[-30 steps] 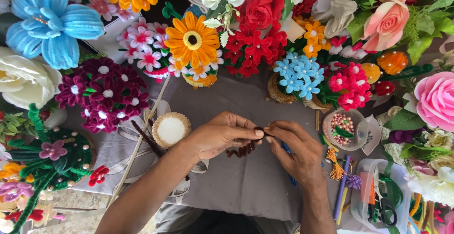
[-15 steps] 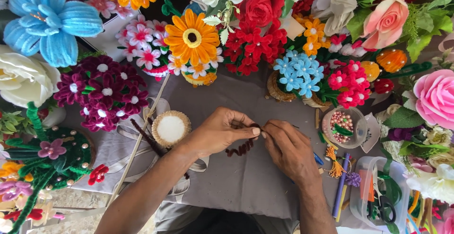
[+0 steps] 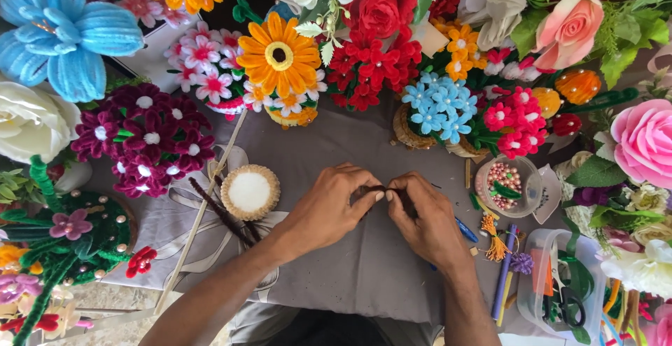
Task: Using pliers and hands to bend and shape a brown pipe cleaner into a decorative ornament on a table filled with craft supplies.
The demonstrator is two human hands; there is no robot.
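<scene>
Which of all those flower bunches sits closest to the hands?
The small light-blue flower cluster in its woven basket, just above the right hand. The others stand farther off, and it is the only blue bunch of tiny blossoms.

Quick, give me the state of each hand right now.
Left hand: closed, pinching the dark brown fuzzy pipe cleaner.
Right hand: closed, pinching the same pipe cleaner's other end.

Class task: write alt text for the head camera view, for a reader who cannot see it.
Seen from above, a left hand and a right hand meet over a grey cloth, pinching a dark brown fuzzy wire between their fingertips. Bright handmade flowers ring the cloth, with a small round woven base to the left and a cup of beads to the right.
</scene>
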